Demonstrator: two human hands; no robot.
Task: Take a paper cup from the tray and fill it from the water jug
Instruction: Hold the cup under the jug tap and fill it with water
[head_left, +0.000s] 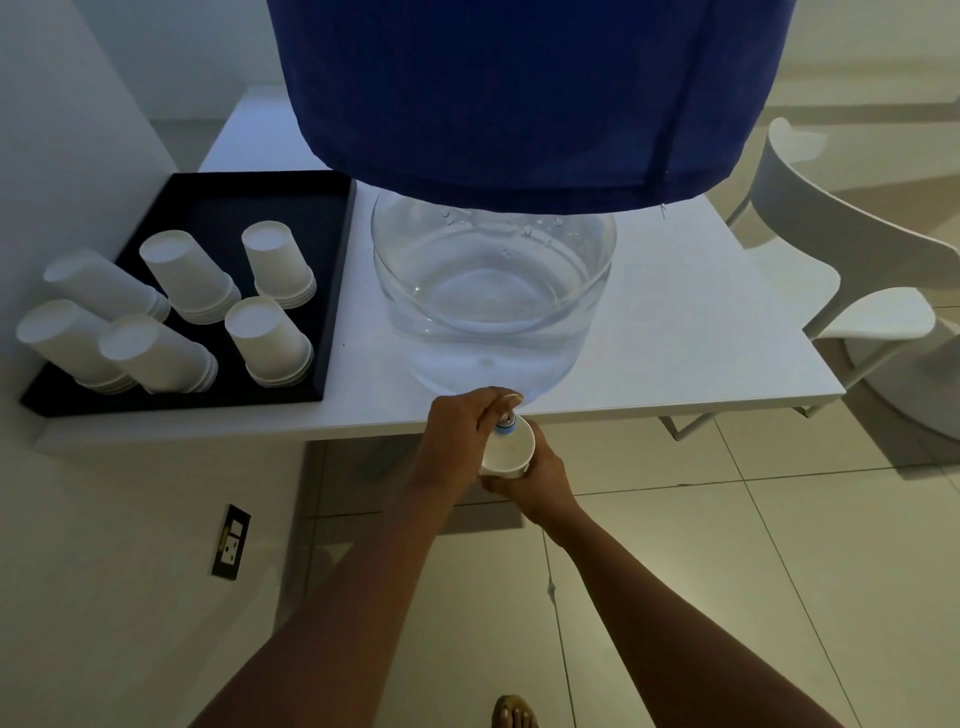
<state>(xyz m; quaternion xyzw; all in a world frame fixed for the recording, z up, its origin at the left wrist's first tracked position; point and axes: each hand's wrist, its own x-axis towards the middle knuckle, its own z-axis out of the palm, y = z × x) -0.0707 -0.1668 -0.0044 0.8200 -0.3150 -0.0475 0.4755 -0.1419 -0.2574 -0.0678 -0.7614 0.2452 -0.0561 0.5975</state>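
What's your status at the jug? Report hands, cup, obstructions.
Left hand on the tap. Right hand holding the cup under it, off the table edge. Jug part full. Nothing in the way.

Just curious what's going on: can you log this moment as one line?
stage: filling | left hand: on jug tap | right hand: holds paper cup under tap | tray: cup stacks remain

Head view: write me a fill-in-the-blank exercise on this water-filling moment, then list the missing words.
1. The right hand holds the paper cup under the tap of the ____.
2. The left hand rests on the ____.
3. The cup stacks on the black tray stand ____ down.
4. The jug's top is draped in a ____ cloth.

Missing words: water jug; tap; upside; blue
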